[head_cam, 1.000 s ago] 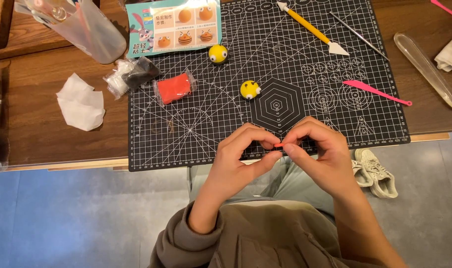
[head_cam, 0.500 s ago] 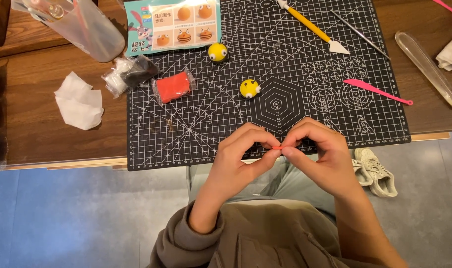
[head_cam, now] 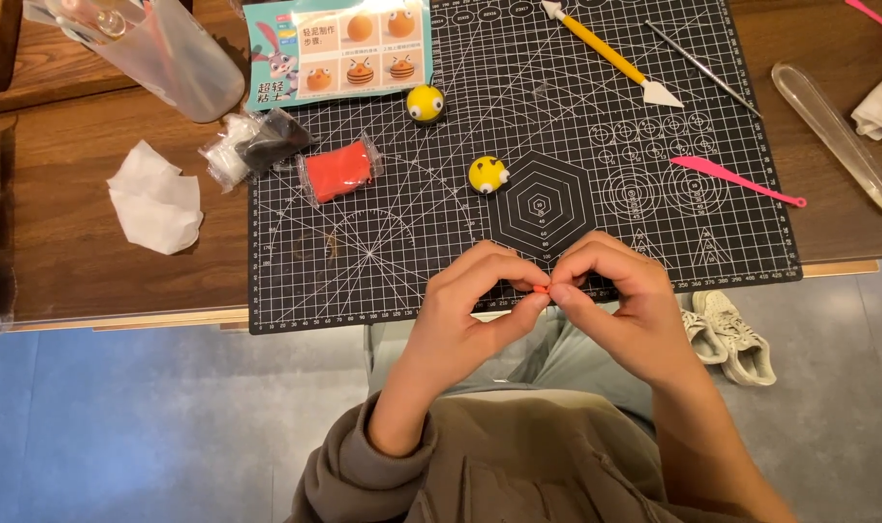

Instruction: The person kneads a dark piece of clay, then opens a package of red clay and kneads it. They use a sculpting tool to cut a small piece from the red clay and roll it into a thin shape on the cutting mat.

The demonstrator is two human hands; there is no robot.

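Observation:
My left hand (head_cam: 470, 310) and my right hand (head_cam: 620, 300) meet fingertip to fingertip over the near edge of the black cutting mat (head_cam: 383, 242). Between the thumbs and forefingers of both hands sits a tiny bit of red clay (head_cam: 543, 288), pinched from both sides. Beyond the hands, two small yellow clay balls with eyes rest on the mat, one (head_cam: 487, 174) near the hexagon print and one (head_cam: 425, 102) farther back. A wrapped block of red clay (head_cam: 337, 171) lies to the left on the mat.
A yellow-handled modelling tool (head_cam: 610, 53), a thin metal tool (head_cam: 702, 68) and a pink tool (head_cam: 736, 179) lie at the back right. Black and white clay packets (head_cam: 252, 145), crumpled white paper (head_cam: 155, 199), a picture card (head_cam: 339, 48) and a clear container (head_cam: 160, 48) sit left. Shoes (head_cam: 727, 329) are on the floor.
The hands stay at the same spot; the fingertips shift slightly as they work the red bit. Nothing else has moved.

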